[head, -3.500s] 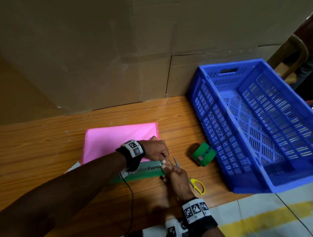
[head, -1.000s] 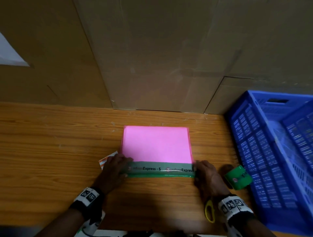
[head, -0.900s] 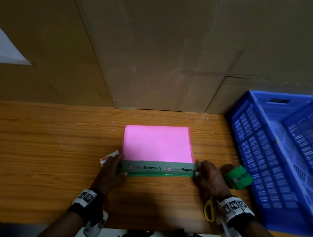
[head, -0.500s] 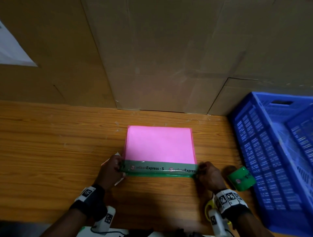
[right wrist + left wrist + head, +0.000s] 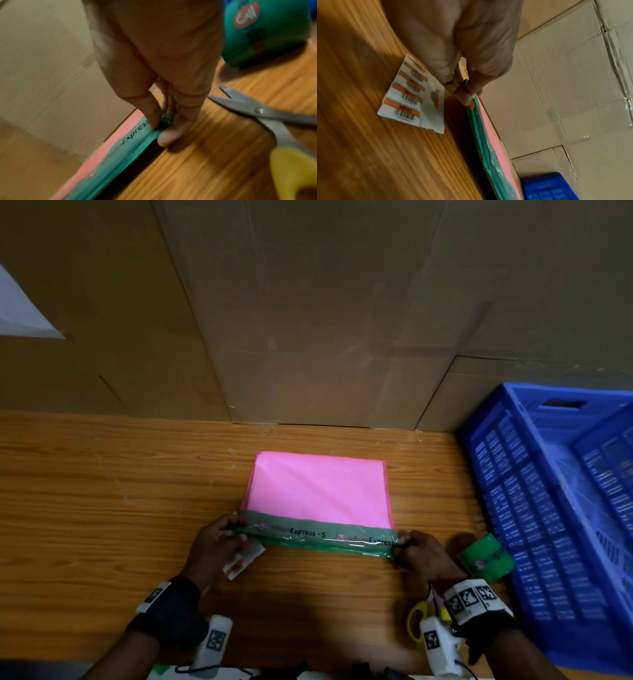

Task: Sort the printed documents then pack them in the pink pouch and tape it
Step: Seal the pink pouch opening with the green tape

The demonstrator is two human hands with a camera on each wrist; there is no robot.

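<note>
I have the pink pouch (image 5: 320, 491) flat on the wooden table (image 5: 102, 491), near edge raised slightly, with one strip of green printed tape (image 5: 322, 537) along that edge. My left hand (image 5: 214, 546) pinches the tape's left end between thumb and fingertips; my right hand (image 5: 423, 554) pinches the right end the same way, and the right wrist view shows thumb under, finger on top. Risks as I judge them: the free lower half of the strip looks unfolded, so uneven pull from either hand could wrinkle it or stick it to the table instead of the pouch's underside; the barcode label sheet (image 5: 243, 558) lies touching my left hand and could catch on the adhesive; lifting the edge further may shift the papers inside, which I cannot see. Count: one pouch, one tape strip, one green tape roll (image 5: 486, 558), one pair of yellow-handled scissors (image 5: 267, 121), one label sheet, one blue crate (image 5: 555, 508), two hands.
</note>
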